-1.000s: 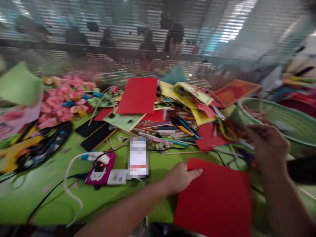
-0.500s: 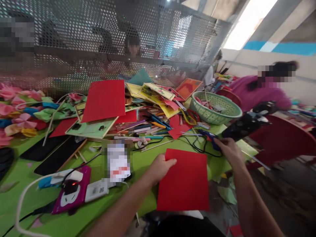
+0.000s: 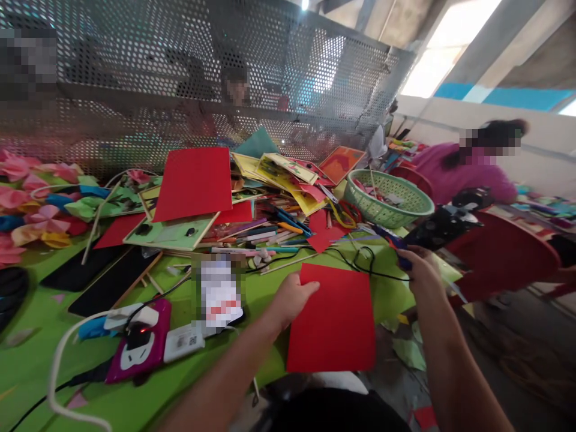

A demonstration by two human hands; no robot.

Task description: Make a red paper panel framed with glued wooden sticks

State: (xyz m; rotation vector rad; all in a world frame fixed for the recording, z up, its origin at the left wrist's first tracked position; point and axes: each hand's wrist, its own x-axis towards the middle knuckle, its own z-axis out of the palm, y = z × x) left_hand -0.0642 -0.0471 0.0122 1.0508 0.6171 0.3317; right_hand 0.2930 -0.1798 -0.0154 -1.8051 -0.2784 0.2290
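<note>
My left hand (image 3: 290, 300) grips a red square of card (image 3: 335, 324) by its upper left edge, thumb on top and the other fingers hidden beneath. The card lies over the table's front edge, close to my body. Off to the right, my right hand (image 3: 422, 270) is closed around the handle of a blue hot glue gun (image 3: 396, 241). The gun's nozzle points left toward the pile of craft things, and its black cord (image 3: 351, 264) loops across the green tabletop.
Behind the card lie many pens (image 3: 252, 235), scissors (image 3: 344, 215) and finished cards (image 3: 171, 233). A green basket (image 3: 389, 201) stands at the back right. On the left are a phone (image 3: 220, 294), a purple power strip (image 3: 139, 348) and paper flowers (image 3: 45, 219). A person in pink (image 3: 463, 168) sits beyond.
My right hand and the glue gun have shifted slightly right, and the gun has turned a little. The red card has tilted slightly in my left hand. The camera view has shifted a bit.
</note>
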